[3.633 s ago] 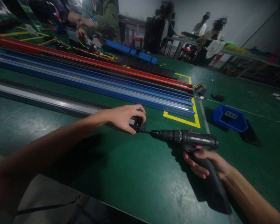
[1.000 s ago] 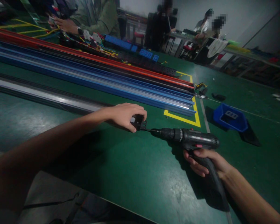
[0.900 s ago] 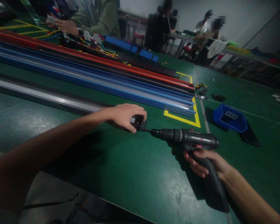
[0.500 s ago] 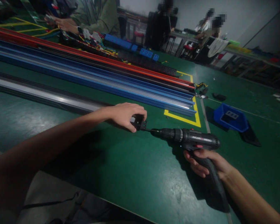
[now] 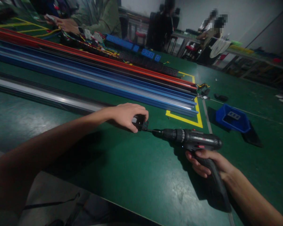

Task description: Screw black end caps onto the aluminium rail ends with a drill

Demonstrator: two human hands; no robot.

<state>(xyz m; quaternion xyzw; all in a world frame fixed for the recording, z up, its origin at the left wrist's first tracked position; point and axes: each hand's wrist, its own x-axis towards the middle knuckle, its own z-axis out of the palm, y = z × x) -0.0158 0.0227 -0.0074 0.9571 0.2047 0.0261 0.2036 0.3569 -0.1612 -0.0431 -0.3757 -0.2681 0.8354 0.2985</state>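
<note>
Head view: on the green table (image 5: 132,175), a dark bar (image 5: 47,95) is stretched toward nine o'clock, its end (image 5: 145,126) clasped by the left hand (image 5: 127,115). Toward four o'clock, a drill (image 5: 195,140) is gripped by the right hand (image 5: 207,163), its bit (image 5: 150,130) aimed at that end.

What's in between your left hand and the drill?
In the head view, a thin bit lies there, pointing from the drill toward the black end piece gripped by the left hand.
</note>
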